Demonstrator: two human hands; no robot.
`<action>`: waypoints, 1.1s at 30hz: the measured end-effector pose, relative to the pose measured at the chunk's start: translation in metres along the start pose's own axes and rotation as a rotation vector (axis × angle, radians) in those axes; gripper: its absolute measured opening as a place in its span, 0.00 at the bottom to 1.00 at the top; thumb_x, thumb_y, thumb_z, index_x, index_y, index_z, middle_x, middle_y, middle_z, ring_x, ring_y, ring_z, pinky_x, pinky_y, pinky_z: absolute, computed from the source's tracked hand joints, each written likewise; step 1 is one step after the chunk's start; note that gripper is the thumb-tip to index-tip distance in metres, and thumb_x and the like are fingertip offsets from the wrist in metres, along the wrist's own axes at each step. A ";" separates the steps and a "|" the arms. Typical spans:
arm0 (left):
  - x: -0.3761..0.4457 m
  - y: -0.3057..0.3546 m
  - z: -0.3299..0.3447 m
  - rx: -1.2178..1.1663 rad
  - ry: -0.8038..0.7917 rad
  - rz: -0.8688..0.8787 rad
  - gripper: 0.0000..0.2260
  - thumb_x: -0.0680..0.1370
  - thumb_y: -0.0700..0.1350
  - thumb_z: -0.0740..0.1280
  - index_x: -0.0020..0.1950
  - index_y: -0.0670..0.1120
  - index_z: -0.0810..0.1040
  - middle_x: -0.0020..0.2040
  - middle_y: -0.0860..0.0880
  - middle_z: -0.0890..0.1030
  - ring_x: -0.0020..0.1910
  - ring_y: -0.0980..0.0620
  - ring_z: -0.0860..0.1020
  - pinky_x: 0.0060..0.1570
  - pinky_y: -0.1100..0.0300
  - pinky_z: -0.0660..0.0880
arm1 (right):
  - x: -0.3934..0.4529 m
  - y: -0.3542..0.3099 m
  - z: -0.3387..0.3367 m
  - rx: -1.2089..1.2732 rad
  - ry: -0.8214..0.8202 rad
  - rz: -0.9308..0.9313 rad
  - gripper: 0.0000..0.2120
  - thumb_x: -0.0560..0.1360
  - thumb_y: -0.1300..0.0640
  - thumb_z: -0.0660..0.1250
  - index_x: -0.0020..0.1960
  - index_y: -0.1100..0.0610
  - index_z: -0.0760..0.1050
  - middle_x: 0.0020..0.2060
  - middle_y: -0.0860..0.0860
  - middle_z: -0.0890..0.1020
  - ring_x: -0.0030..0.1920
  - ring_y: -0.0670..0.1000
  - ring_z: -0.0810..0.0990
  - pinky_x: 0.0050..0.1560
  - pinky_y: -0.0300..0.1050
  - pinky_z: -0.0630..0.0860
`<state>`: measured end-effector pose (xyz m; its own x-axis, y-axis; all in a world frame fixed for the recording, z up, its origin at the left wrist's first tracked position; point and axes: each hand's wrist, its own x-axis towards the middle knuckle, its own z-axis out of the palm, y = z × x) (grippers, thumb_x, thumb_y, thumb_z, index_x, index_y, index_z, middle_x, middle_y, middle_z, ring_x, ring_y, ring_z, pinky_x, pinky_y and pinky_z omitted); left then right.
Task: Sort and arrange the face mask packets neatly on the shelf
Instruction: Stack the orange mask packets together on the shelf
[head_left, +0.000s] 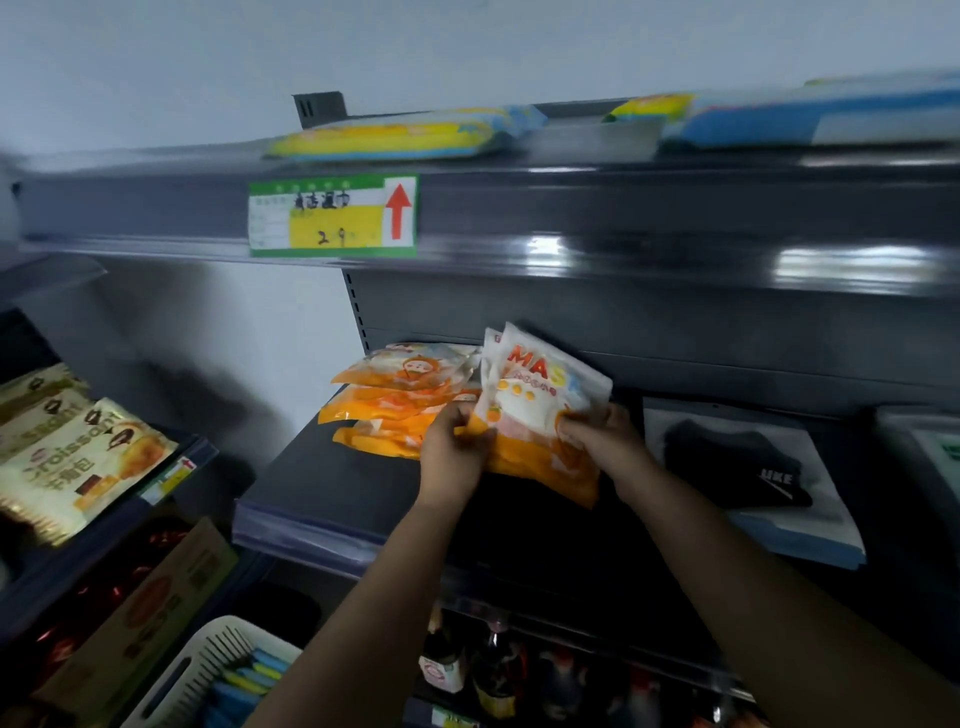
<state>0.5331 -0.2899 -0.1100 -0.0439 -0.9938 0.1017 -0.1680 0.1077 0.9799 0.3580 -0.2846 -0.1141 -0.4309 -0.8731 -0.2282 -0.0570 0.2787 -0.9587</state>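
Both hands hold a small bundle of orange-and-white face mask packets (540, 400) tilted up above the dark middle shelf (322, 488). My left hand (454, 447) grips the bundle's lower left edge. My right hand (602, 436) pinches its lower right side. The front packet reads "MASK". Just left of the bundle, a stack of several more orange mask packets (395, 400) lies flat at the back of the same shelf.
Black socks in a clear packet (748, 467) lie to the right on the shelf. Yellow-blue packs (395, 137) sit on the top shelf above a green price tag (332, 215). Croissant bags (67, 457) fill the left rack; a white basket (208, 670) and bottles (488, 670) stand below.
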 end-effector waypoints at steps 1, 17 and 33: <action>0.001 -0.001 -0.006 -0.007 -0.023 0.021 0.09 0.76 0.35 0.67 0.45 0.50 0.74 0.45 0.53 0.79 0.50 0.48 0.77 0.51 0.51 0.76 | 0.001 0.001 0.003 0.069 0.006 0.050 0.30 0.64 0.53 0.76 0.64 0.56 0.71 0.57 0.56 0.80 0.53 0.57 0.81 0.54 0.55 0.79; 0.052 0.020 -0.104 -0.144 -0.082 0.120 0.10 0.76 0.37 0.67 0.53 0.50 0.76 0.49 0.52 0.80 0.50 0.53 0.80 0.50 0.59 0.79 | -0.026 -0.035 0.075 0.527 -0.149 -0.116 0.31 0.66 0.68 0.73 0.66 0.55 0.69 0.57 0.55 0.81 0.55 0.57 0.81 0.52 0.54 0.80; 0.137 -0.017 -0.156 0.119 -0.174 -0.042 0.12 0.74 0.44 0.70 0.55 0.46 0.73 0.59 0.44 0.78 0.58 0.43 0.77 0.60 0.46 0.74 | 0.011 -0.072 0.153 0.129 0.091 0.017 0.24 0.69 0.60 0.74 0.63 0.61 0.71 0.57 0.59 0.79 0.56 0.61 0.79 0.58 0.59 0.76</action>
<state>0.6839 -0.4320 -0.0855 -0.2019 -0.9792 0.0200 -0.2880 0.0788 0.9544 0.4952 -0.3757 -0.0732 -0.5106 -0.8274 -0.2340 0.0646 0.2344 -0.9700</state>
